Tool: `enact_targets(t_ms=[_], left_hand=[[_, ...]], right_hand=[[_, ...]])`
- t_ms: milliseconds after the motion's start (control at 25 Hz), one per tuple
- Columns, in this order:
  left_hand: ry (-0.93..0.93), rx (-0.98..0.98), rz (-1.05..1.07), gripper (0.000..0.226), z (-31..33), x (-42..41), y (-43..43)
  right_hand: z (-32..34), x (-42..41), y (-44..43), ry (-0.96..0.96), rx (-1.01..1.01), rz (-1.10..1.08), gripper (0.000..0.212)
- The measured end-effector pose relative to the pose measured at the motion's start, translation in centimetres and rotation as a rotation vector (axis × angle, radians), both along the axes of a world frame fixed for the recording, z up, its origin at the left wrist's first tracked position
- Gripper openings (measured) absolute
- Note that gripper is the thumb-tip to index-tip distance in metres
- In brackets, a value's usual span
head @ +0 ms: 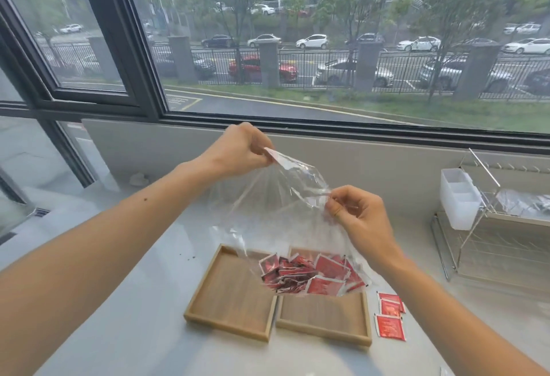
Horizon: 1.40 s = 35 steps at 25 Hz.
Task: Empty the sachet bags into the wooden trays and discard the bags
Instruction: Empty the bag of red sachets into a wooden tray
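A clear plastic bag (pixel 268 212) hangs in the air above two wooden trays. Several red sachets (pixel 309 274) lie bunched in its bottom. My left hand (pixel 238 149) pinches the bag's top edge at the upper left. My right hand (pixel 357 212) pinches the same rim lower and to the right, so the mouth is stretched between them. The left tray (pixel 229 298) and the right tray (pixel 324 319) sit side by side on the white counter, both with bare wooden floors showing.
Three loose red sachets (pixel 390 316) lie on the counter just right of the right tray. A wire dish rack (pixel 491 241) with a white plastic holder (pixel 458 197) stands at the right. A large window runs behind the counter (pixel 134 301).
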<state>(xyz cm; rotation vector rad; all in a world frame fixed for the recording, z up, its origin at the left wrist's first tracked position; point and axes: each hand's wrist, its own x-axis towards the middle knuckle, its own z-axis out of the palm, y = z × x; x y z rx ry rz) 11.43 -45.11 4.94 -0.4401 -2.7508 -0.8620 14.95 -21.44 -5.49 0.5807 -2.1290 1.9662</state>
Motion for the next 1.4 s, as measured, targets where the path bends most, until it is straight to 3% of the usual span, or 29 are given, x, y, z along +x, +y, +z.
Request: enact_targets(t_ms=[80,280,400,560,640,720,840,920,1160,1280,1400], left_hand=[[-0.014,0.012,-0.001,0.013,0.2,0.0,0.9],[-0.015,-0.033,-0.032,0.038,0.1,0.7,2.2],[-0.015,-0.027,-0.058,0.037,-0.1,0.9,1.6],[-0.069,0.022,-0.123,0.036,-0.2,0.7,0.0],[-0.095,0.067,-0.151,0.047,-0.1,0.4,-1.2],[-0.094,0.109,-0.184,0.053,0.0,0.3,-2.2],[-0.081,0.170,-0.233,0.039,-0.3,0.4,-3.0],[-0.076,0.177,-0.255,0.029,-0.6,0.5,-3.4],[-0.101,0.161,-0.224,0.030,-1.6,1.3,-5.9],[-0.091,0.170,-0.216,0.040,-1.7,1.9,-7.2],[-0.041,0.142,-0.178,0.035,-2.1,2.4,-8.7]], right_hand=[[-1.7,0.5,0.7,-0.026,0.004,0.070,0.012],[-6.0,1.6,1.1,-0.160,0.006,0.213,0.009],[-7.6,1.5,0.9,-0.243,0.017,0.271,0.007],[-11.6,-1.2,-0.8,-0.332,0.088,-0.082,0.012],[-14.6,-2.7,-2.2,-0.523,0.076,-0.189,0.017],[-17.4,-4.0,-3.7,-0.821,0.002,-0.153,0.028],[-20.1,-3.8,-6.3,-1.232,-0.154,-0.011,0.035],[-21.0,-2.5,-7.8,-1.370,-0.266,0.090,0.028],[-21.5,-0.2,-10.6,-1.412,-0.580,0.079,0.017],[-21.0,0.0,-11.0,-1.345,-0.591,-0.017,0.013],[-20.2,0.1,-10.9,-1.227,-0.479,-0.177,0.006]])
